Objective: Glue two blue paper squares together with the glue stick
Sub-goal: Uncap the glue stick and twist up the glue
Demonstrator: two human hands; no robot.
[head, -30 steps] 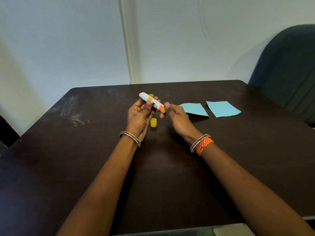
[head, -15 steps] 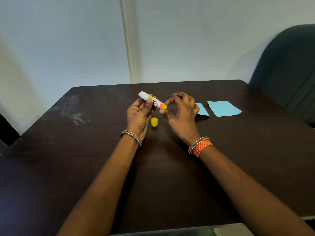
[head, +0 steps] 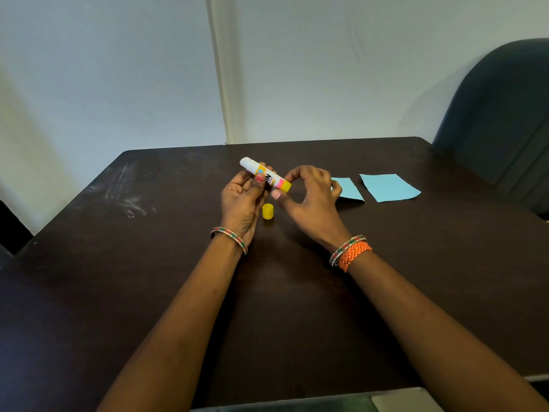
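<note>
The glue stick [head: 265,174] is held aslant above the table [head: 148,278], white end up-left, yellow end down-right, clamped in the left hand [head: 242,197]. The right hand [head: 309,194] is curled, seemingly touching its base. The yellow cap [head: 268,211] stands below; two blue paper squares [head: 386,187] lie rightward.

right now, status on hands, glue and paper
Left hand holds glue stick; right hand at its yellow end. Cap off. Paper squares apart, untouched.

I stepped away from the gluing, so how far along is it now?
Done: yellow cap is off, standing on the table. In hand: left hand holds the glue stick, right hand at its yellow base. Left: both blue squares lie apart, unglued.
</note>
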